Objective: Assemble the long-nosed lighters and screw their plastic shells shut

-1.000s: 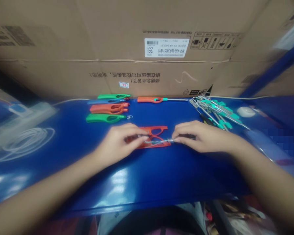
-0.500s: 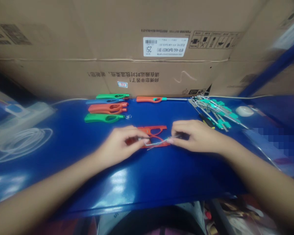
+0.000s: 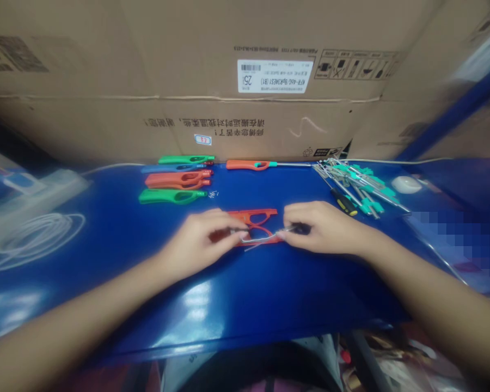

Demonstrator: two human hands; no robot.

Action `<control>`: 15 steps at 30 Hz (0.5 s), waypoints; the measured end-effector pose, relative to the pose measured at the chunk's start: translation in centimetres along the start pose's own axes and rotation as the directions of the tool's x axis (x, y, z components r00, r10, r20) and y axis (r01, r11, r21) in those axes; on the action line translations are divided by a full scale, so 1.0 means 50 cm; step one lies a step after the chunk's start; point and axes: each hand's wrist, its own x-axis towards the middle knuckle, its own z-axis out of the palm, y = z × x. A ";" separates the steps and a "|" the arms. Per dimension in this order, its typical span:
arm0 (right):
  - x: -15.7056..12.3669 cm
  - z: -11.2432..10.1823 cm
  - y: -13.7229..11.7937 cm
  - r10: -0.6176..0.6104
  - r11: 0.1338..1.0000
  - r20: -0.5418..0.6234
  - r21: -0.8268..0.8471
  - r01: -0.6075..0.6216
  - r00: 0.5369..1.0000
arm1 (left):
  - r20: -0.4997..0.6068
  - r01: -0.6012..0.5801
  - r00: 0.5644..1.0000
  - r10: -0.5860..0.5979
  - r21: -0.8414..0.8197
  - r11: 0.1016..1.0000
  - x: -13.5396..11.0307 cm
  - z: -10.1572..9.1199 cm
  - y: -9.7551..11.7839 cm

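Note:
An orange-red lighter shell half [image 3: 256,219] lies flat on the blue table [image 3: 249,294]. My left hand [image 3: 202,237] is closed, pinching the left end of a thin metal tube [image 3: 260,238] over the shell. My right hand [image 3: 324,227] is closed on the tube's right end, where a dark part shows between the fingers. The tube sags slightly between the two hands.
Green, blue and orange lighter bodies [image 3: 175,183] lie at the back left, with one assembled orange lighter [image 3: 253,165] beside them. A heap of metal tubes with teal parts [image 3: 357,182] and a screwdriver [image 3: 343,202] sits right. Cardboard boxes [image 3: 228,76] wall the back. White cable [image 3: 32,239] coils left.
The tube, straight and level a second ago, now bends between my hands. My right hand has shifted slightly left; the left hand has stayed over the shell.

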 end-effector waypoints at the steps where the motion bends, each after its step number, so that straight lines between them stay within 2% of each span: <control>1: 0.001 -0.001 0.000 -0.004 0.999 0.004 0.036 0.004 1.000 | -0.012 0.008 1.000 -0.008 0.003 1.000 0.000 0.001 0.000; 6: 0.002 -0.007 -0.004 0.015 0.972 0.017 0.234 -0.019 1.000 | -0.097 0.054 0.994 -0.052 0.012 0.998 0.002 0.000 0.000; 10: 0.001 -0.009 -0.014 0.060 0.938 0.019 0.342 -0.063 0.998 | -0.175 0.029 0.984 -0.021 0.043 0.999 0.001 -0.005 0.011; 15: 0.008 0.000 -0.040 0.153 0.817 0.084 0.550 -0.174 0.985 | -0.216 -0.058 0.974 0.074 0.079 0.995 -0.002 -0.006 0.040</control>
